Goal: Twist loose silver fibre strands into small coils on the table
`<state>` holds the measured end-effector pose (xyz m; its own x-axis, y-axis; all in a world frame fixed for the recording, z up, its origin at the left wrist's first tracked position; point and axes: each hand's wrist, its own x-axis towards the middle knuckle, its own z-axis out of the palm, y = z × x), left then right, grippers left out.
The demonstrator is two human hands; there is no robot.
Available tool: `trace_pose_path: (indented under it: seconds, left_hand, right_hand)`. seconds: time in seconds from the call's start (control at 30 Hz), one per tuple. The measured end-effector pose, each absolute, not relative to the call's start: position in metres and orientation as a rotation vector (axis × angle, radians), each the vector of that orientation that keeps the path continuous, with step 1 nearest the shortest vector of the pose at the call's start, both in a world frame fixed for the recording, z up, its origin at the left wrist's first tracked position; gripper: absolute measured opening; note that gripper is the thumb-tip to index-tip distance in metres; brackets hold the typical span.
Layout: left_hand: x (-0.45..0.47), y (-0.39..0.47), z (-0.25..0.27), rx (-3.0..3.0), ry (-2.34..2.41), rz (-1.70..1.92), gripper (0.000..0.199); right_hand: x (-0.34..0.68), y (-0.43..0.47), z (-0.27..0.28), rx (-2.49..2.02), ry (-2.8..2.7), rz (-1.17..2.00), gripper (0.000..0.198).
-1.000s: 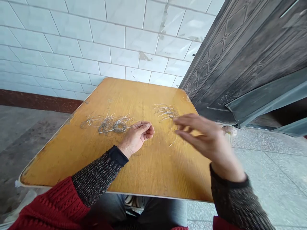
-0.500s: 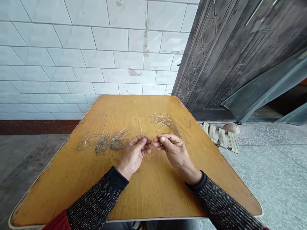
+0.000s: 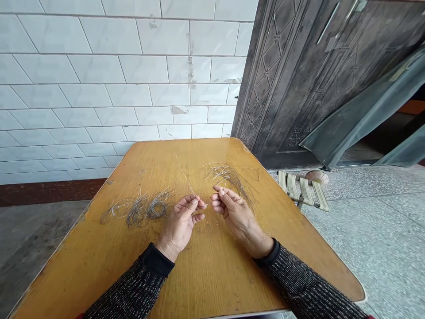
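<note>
My left hand (image 3: pixel 181 223) pinches a thin wire (image 3: pixel 187 180) between thumb and fingertips over the middle of the table (image 3: pixel 212 266). The wire's free end sticks up and away toward the wall, and a short stretch spans the gap to my right hand (image 3: pixel 237 217). That hand is also closed in a pinch on the wire, its thumb pressed against the index finger. Left of my hands lie coiled bundles of grey wire (image 3: pixel 157 208). Beyond my right hand is a loose spread of cut wires (image 3: pixel 229 173), partly hidden by that hand.
A white tiled wall (image 3: pixel 139 93) stands behind the table's far edge. To the right are a dark carved door (image 3: pixel 285 88) and a grey-green curtain (image 3: pixel 361 110). A folding stool with striped straps (image 3: pixel 303 188) stands on the floor beside the table.
My hands have drawn slightly apart, and a short piece of wire now shows between them. The wire's upper end leans further left. The whole view has shifted a little.
</note>
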<state>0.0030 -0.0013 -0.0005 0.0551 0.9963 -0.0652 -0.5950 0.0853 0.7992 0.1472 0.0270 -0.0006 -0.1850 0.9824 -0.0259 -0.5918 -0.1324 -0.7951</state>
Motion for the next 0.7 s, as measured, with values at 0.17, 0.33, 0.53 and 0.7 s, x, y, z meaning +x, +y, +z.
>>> trace_pose_path:
  seconds: [0.17, 0.33, 0.53, 0.7]
  left_hand:
    - [0.0031, -0.0003, -0.0027, 0.669, 0.729, 1.354, 0.015]
    - [0.0034, -0.0006, -0.0049, 0.624, 0.692, 1.333, 0.017]
    - [0.0033, -0.0017, -0.0025, 0.666, 0.701, 1.334, 0.018]
    - [0.0032, -0.001, -0.0035, 0.812, 0.808, 1.351, 0.014]
  right_hand:
    - [0.1485, 0.0265, 0.0007, -0.653, -0.823, 1.624, 0.035]
    - [0.1498, 0.0263, 0.0011, -0.684, -0.875, 1.586, 0.033]
    - [0.1492, 0.0244, 0.0009, -0.782, -1.108, 1.49, 0.029]
    - [0.1512, 0.0246, -0.0041, -0.822, -1.454, 1.206, 0.023]
